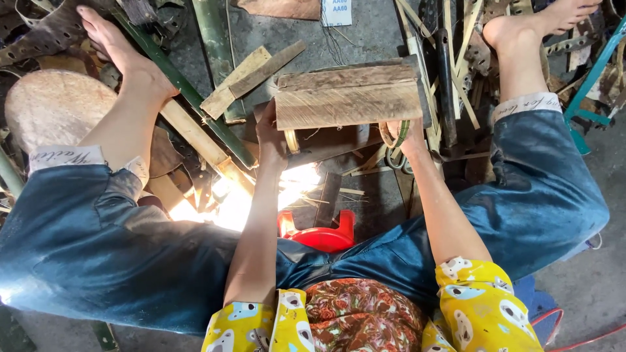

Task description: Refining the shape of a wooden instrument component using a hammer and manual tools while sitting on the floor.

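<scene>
From the head camera, a wooden block (347,98) lies on the floor between the bare feet. The left hand (272,140), at its near left corner, curls its fingers round a small bamboo ring (291,141); the right hand (405,133), at its near right corner, pinches a green-edged bamboo strip loop (393,133). A white printed label (336,12) lies beyond the block, and a red plastic stool (319,233) stands nearer than it.

Single head view, looking steeply down, close, perhaps tilted slightly forward

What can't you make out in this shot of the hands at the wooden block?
- Head view: left hand fingers, hidden under the wooden block.
- Head view: right hand fingers, hidden behind the block and the green strip loop.
- Head view: floor between the legs, washed out by sun glare.
</scene>
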